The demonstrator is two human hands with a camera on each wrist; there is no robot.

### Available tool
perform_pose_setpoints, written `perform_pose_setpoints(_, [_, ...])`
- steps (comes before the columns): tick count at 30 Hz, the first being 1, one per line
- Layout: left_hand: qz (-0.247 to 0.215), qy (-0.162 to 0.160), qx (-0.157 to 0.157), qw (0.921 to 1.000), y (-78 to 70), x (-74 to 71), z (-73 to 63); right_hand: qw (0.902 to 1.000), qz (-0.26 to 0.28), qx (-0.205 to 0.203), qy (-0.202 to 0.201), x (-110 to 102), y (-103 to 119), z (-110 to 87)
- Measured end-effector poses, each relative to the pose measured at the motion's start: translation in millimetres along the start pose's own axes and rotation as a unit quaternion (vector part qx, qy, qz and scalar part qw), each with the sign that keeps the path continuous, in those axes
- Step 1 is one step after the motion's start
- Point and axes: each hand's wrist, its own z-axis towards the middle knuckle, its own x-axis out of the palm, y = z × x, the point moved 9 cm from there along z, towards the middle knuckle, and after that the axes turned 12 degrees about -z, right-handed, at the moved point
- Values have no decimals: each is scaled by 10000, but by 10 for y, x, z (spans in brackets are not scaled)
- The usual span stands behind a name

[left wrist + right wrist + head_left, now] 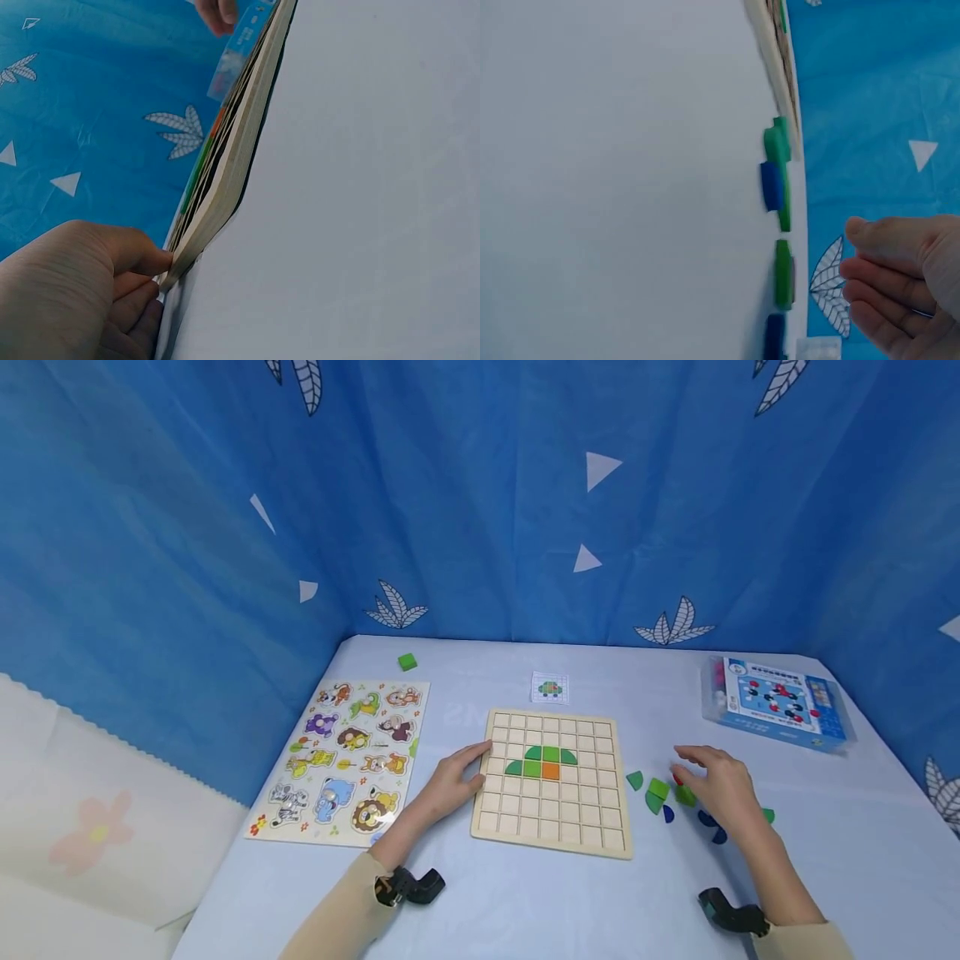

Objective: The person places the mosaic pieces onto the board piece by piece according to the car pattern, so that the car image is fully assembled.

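Observation:
In the head view my left hand (455,783) rests at the left edge of a wooden grid board (551,837), index finger and thumb touching it at separate spots. The left wrist view shows the thumb right at the board's edge (229,176). Green pieces (532,768) and an orange square (551,771) sit in the board's middle cells. My right hand (723,789) hovers over loose pieces to the right, thumb and index finger apart, holding nothing. Below it lie green pieces (658,788), dark blue pieces (668,814) and a partly hidden red piece (677,779).
Behind the board lies a small picture card (550,687) with a car-like pattern. An animal puzzle board (345,764) is at the left, with a green block (407,662) beyond it. A clear box with a blue label (780,702) stands at the back right.

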Motion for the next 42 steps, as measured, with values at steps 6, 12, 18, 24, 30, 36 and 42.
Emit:
perform_pose_setpoints(6, [-40, 32, 34, 10000, -5, 23, -35, 9995, 210, 162, 140, -297, 246, -140])
perform_pose_setpoints(12, [16, 21, 37, 10000, -12, 23, -30, 9983, 48, 295, 503, -252, 276, -159])
perform_pose_setpoints(18, [31, -3, 54, 10000, -28, 19, -12, 9986, 86, 248, 453, -207, 247, -142])
perform_pose_setpoints(24, [45, -15, 32, 10000, -29, 8, -21, 9994, 234, 144, 226, -202, 214, -110])
perform_pose_setpoints(30, [120, -16, 58, 9999, -31, 0, -13, 9995, 302, 47, -41, -193, 170, -93])
perform_pose_setpoints(36, [66, -3, 66, 10000, -29, -3, -13, 9985, 78, 541, -102, -172, 67, -131])
perform_pose_setpoints(42, [85, 15, 56, 9999, -22, -5, -12, 9987, 146, 493, -67, -98, 51, -132])
